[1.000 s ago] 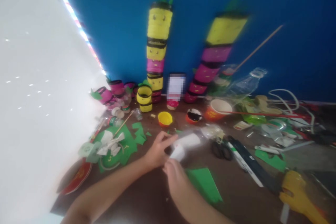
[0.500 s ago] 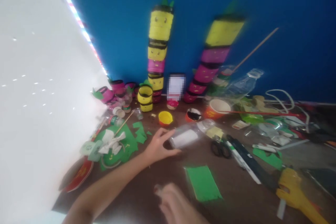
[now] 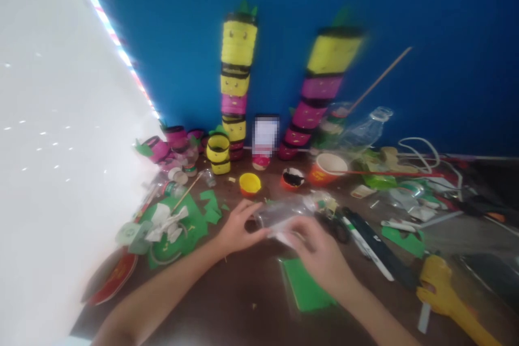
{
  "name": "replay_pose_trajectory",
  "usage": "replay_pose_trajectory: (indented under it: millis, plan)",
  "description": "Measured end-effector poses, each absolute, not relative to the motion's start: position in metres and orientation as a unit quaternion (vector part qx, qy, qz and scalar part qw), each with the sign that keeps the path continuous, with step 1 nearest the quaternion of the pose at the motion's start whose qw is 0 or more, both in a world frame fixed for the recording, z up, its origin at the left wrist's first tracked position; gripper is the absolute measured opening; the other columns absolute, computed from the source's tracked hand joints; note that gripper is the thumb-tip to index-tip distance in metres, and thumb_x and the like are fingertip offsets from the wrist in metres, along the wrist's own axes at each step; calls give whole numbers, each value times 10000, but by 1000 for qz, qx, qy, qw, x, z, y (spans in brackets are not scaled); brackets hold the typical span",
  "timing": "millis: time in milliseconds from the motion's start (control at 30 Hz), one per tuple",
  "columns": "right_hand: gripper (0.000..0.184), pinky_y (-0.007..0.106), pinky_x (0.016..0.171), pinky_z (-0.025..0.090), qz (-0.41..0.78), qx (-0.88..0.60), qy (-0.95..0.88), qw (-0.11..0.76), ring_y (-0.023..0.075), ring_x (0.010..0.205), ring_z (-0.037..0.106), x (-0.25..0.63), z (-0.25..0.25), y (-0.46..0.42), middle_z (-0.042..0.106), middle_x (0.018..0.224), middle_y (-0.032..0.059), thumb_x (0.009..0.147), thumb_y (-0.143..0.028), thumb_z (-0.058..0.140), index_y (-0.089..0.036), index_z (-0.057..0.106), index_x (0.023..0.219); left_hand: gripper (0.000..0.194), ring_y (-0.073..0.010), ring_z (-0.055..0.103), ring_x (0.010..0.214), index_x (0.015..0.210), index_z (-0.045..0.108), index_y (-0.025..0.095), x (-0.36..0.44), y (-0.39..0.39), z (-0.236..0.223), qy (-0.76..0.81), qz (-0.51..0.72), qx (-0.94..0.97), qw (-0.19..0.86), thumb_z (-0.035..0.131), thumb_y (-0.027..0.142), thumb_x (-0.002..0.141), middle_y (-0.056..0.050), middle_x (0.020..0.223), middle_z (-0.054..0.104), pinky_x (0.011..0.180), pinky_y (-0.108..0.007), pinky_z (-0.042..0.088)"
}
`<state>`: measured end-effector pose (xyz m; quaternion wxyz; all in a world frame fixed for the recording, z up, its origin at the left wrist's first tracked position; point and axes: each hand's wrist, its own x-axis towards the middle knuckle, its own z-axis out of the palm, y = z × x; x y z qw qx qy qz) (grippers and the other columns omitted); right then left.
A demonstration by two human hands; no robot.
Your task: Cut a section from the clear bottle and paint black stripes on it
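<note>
With left hand [image 3: 237, 230] curved in a wide C around the base end, holding it, and right hand [image 3: 320, 251] bunched up narrow, just got back to two hands on the same piece. Half a second ago, had only the left one on it, so looks steadier now, I'd-guess style. Biggest first: way past the left hand, can see a yellow-and-pink stacked tower [image 3: 238, 46] against the blue wall. Then, right between both hands, got the clear plastic bottle [image 3: 286, 208], lying on its side with the neck off to the right. Well right of the right hand, a yellow glue gun [image 3: 436, 275]. Under the right wrist, some green sheet [image 3: 304, 286]. Just beyond the left fingers, a yellow paint cup [image 3: 250, 191]. Smallest, at the right fingertips, white paper [image 3: 279, 231]; can't tell whether pinched or pressed, too blurry.
</note>
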<state>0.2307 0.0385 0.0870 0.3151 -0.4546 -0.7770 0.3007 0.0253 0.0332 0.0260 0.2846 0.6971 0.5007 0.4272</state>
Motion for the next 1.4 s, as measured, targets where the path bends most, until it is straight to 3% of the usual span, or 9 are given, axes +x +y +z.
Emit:
replay_pose_trajectory:
  millis: [167, 333, 400, 533, 733, 900, 1167, 1233, 1400]
  plan:
    - [80, 302, 690, 513, 169, -378, -835, 362, 161, 727, 628, 218, 78, 56, 668, 763, 19, 870, -208, 524, -216, 590, 825, 558, -236, 555, 1067, 1294, 469, 203, 23, 34, 26, 496, 413, 721, 251, 634, 331, 777, -107, 1148, 542, 945, -408, 472]
    - [204, 360, 739, 517, 67, -279, -883, 371, 185, 787, 618, 217, 70, 66, 681, 844, 69, 887, -109, 431, -179, 622, 899, 861, -289, 476, 1180, 1385, 324, 192, 22, 32, 24, 490, 408, 732, 238, 732, 396, 655, -139, 1245, 464, 998, -448, 423]
    - [217, 385, 773, 520, 50, -253, -901, 349, 200, 850, 616, 220, 68, 66, 676, 923, 97, 888, -116, 425, -165, 628, 949, 851, -283, 495, 1160, 1351, 351, 202, 22, 31, 23, 493, 414, 726, 242, 751, 419, 632, -131, 1235, 485, 981, -440, 436]
    - [209, 356, 785, 527, 82, -257, -906, 326, 185, 896, 603, 225, 67, 63, 648, 983, 100, 876, -113, 467, -174, 632, 989, 672, -250, 576, 1041, 1168, 484, 200, 23, 31, 22, 498, 442, 707, 240, 775, 457, 619, -99, 1107, 587, 913, -410, 477]
    - [279, 327, 719, 535, 106, -251, -903, 331, 168, 818, 609, 223, 70, 66, 649, 878, 78, 873, -67, 401, -176, 649, 937, 643, -236, 592, 999, 1104, 531, 189, 24, 32, 20, 495, 460, 699, 232, 797, 471, 591, -88, 1045, 613, 884, -399, 498]
    - [215, 267, 679, 525, 130, -326, -843, 408, 131, 721, 623, 214, 70, 66, 653, 796, 36, 871, -113, 484, -206, 678, 882, 594, -220, 600, 950, 1055, 540, 195, 25, 34, 21, 503, 464, 671, 285, 799, 459, 590, -67, 997, 602, 855, -385, 526]
    - [99, 303, 688, 514, 151, -433, -724, 516, 161, 741, 613, 214, 95, 69, 652, 794, 30, 831, -166, 579, -216, 653, 790, 603, -221, 597, 946, 1048, 549, 188, 25, 36, 22, 508, 463, 664, 294, 804, 463, 577, -77, 1011, 594, 849, -379, 534]
    - [93, 302, 693, 512, 127, -419, -745, 503, 162, 749, 610, 214, 104, 70, 648, 805, 31, 831, -164, 581, -219, 656, 820, 608, -225, 593, 950, 1047, 552, 186, 25, 36, 21, 512, 459, 666, 290, 809, 462, 569, -79, 1007, 596, 852, -386, 531]
    - [230, 308, 715, 505, 85, -245, -907, 331, 178, 800, 599, 196, 92, 69, 647, 848, 86, 892, -110, 423, -151, 648, 917, 587, -217, 591, 936, 1054, 542, 183, 24, 37, 19, 494, 476, 669, 286, 804, 431, 591, -74, 987, 590, 845, -383, 525]
